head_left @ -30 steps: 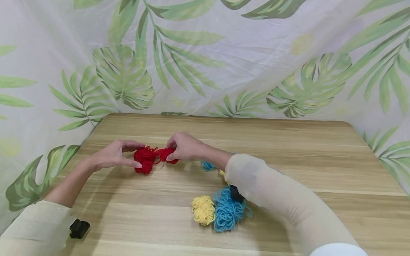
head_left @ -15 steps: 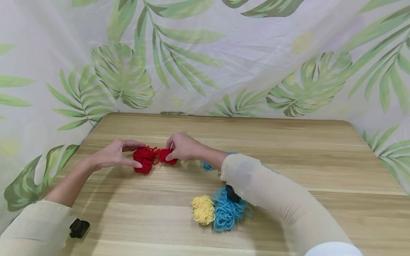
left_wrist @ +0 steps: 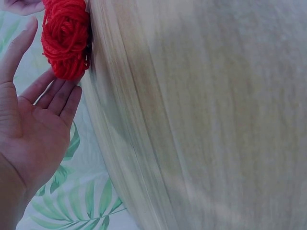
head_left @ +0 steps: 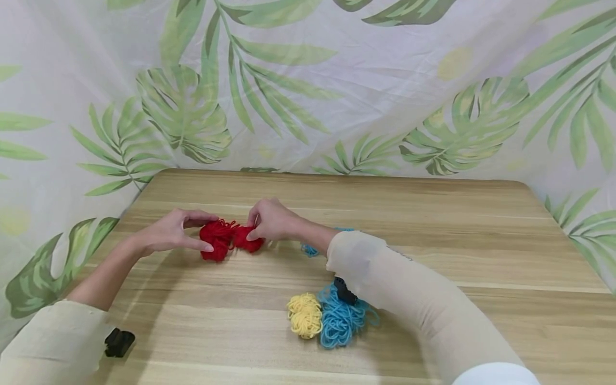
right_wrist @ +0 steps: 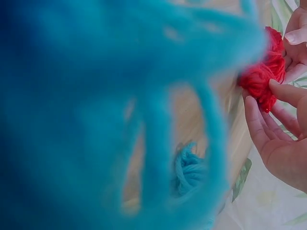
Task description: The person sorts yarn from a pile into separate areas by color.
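At the left of the table in the head view lie two red yarn bundles side by side, touching. The larger red yarn bundle [head_left: 216,240] has my left hand [head_left: 166,232] at its left side. Those fingers look fairly straight against the yarn in the left wrist view, with the thumb [left_wrist: 21,48] standing a little off it. My right hand [head_left: 274,220] pinches the smaller red yarn bundle [head_left: 247,239] between thumb and fingers, and the right wrist view shows this thumb pressed on the red yarn [right_wrist: 259,82].
A yellow yarn bundle [head_left: 305,315] sits beside a large blue yarn bundle [head_left: 340,321] at the table's front middle, under my right forearm. Another blue yarn piece [head_left: 309,249] is partly hidden behind that arm. Blurred blue yarn [right_wrist: 72,120] blocks much of the right wrist view.
My right hand has shifted slightly left with the smaller red yarn bundle, which has swung closer against the larger one. The left hand has stayed almost still.
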`<state>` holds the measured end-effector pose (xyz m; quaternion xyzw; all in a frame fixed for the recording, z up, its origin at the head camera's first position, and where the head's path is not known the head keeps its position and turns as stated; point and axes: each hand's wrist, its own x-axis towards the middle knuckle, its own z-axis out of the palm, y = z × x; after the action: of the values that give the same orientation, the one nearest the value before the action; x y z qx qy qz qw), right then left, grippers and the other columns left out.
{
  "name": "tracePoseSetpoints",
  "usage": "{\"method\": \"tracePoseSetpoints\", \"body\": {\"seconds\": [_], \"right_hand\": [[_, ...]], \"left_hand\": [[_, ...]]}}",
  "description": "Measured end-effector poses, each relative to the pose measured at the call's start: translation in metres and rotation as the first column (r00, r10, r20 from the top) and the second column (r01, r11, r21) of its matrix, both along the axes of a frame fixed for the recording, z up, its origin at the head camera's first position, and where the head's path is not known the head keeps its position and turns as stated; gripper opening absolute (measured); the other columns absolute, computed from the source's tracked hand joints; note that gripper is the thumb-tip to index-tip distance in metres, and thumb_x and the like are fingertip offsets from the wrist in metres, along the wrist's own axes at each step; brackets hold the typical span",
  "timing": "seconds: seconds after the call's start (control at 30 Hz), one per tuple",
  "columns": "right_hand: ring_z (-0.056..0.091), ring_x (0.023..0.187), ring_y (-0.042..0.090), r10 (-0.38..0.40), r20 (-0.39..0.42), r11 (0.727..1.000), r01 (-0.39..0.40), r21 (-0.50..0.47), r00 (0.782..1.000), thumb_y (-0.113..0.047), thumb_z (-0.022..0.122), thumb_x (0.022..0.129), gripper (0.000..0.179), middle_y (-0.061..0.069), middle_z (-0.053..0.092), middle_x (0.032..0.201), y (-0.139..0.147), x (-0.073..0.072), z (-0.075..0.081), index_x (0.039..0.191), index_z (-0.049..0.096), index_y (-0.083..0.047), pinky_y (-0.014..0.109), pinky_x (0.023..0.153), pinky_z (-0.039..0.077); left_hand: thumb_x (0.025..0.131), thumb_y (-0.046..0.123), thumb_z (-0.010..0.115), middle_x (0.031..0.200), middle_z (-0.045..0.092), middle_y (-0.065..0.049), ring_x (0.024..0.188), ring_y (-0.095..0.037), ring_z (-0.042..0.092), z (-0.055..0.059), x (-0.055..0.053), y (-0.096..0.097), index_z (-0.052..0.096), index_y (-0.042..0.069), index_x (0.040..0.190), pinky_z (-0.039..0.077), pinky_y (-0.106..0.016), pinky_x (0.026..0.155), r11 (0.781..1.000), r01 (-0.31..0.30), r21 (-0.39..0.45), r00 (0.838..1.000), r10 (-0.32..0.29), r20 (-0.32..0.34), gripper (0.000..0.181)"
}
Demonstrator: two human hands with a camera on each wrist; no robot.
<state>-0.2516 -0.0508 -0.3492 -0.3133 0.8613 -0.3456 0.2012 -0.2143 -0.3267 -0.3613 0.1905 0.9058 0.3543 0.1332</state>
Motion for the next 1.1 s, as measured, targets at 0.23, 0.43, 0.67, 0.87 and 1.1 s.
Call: {"method": "tracePoseSetpoints", "body": {"seconds": [0.23,0.43,0.67,0.87,1.1], "right_hand": [[0.075,0.071,0.031,-0.026,0.061,1.0,0.027,-0.003,0.998,-0.007,0.079,0.092,0.009,0.006,0.074,0.084,-0.0014,-0.0001,-0.0014,0.096,0.074,0.0,0.023,0.057,0.057],[0.069,0.066,0.017,-0.015,-0.013,0.999,0.016,0.03,1.0,-0.011,0.08,0.092,0.009,0.003,0.075,0.081,-0.0016,-0.002,-0.003,0.095,0.077,-0.003,0.018,0.059,0.051],[0.074,0.073,0.025,-0.034,0.005,0.999,0.034,0.021,0.999,-0.012,0.08,0.092,0.009,0.003,0.075,0.076,-0.0031,-0.0023,-0.0048,0.094,0.076,-0.004,0.017,0.054,0.047],[0.076,0.077,0.027,-0.06,0.07,0.998,0.063,-0.03,0.996,-0.007,0.08,0.091,0.008,0.006,0.076,0.077,-0.0041,0.0007,-0.0035,0.089,0.073,-0.002,0.021,0.055,0.053],[0.076,0.08,0.033,-0.039,0.121,0.994,0.05,-0.093,0.992,0.0,0.078,0.09,0.007,0.009,0.076,0.081,-0.0058,0.0035,-0.0023,0.089,0.071,0.002,0.039,0.068,0.063]], "left_hand": [[0.084,0.022,0.087,0.137,0.065,-0.02,0.126,-0.037,0.06,0.0,0.0003,-0.0006,0.059,-0.005,0.14,0.047,-0.056,0.106,1.0,0.007,-0.001,1.0,-0.007,-0.005,0.068],[0.085,0.022,0.086,0.137,0.065,-0.019,0.126,-0.037,0.06,0.0008,0.0009,-0.0011,0.059,-0.005,0.14,0.047,-0.055,0.105,1.0,0.008,0.002,1.0,-0.008,-0.002,0.067],[0.084,0.022,0.086,0.137,0.065,-0.019,0.126,-0.037,0.06,0.0022,0.002,-0.0019,0.06,-0.005,0.14,0.048,-0.051,0.106,1.0,0.004,0.006,1.0,-0.004,0.002,0.067],[0.084,0.021,0.087,0.137,0.065,-0.019,0.127,-0.037,0.06,0.0023,0.0023,-0.0019,0.06,-0.005,0.14,0.048,-0.048,0.106,1.0,0.001,0.011,1.0,-0.001,0.005,0.067],[0.084,0.021,0.087,0.137,0.065,-0.02,0.127,-0.038,0.06,0.0028,0.0029,-0.0027,0.06,-0.005,0.14,0.049,-0.045,0.105,1.0,0.0,0.019,1.0,0.0,0.011,0.067]]}}
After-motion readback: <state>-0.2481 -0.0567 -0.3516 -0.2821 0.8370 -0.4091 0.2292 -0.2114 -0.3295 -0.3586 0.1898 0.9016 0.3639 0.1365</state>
